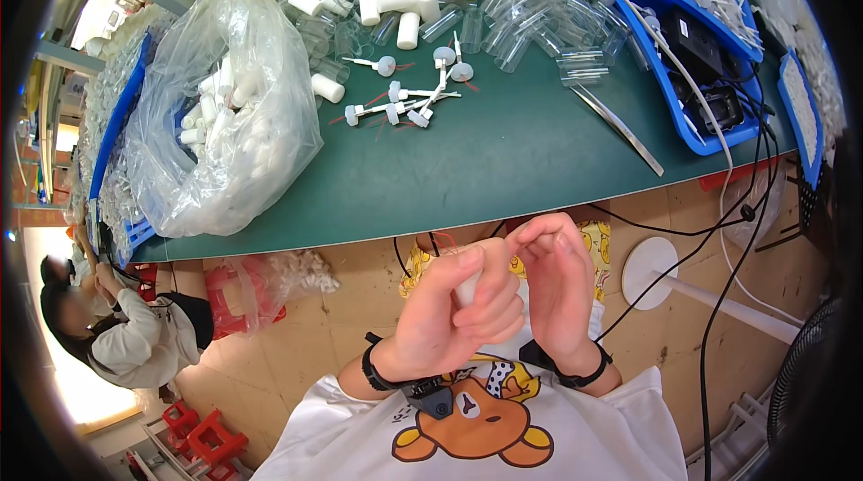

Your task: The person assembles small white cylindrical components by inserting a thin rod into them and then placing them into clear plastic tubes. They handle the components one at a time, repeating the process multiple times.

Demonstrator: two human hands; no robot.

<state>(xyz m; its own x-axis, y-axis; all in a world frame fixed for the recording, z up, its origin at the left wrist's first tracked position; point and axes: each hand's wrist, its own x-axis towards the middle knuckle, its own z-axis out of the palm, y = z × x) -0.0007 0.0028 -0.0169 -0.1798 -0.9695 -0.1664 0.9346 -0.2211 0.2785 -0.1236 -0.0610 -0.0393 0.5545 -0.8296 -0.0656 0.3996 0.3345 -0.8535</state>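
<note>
clutching a white piece (467,290) this side of the green table (404,180), the left hand (467,306) could drop it if its curl slackens; whether the right hand (559,292) grasps anything, i cannot tell.

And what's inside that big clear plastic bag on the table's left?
White cylindrical pieces lie heaped in the clear plastic bag, visible through its opening; whatever lies beneath the heap is covered.

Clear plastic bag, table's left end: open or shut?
Open: the clear bag has its mouth spread wide, with white cylinders showing inside.
</note>
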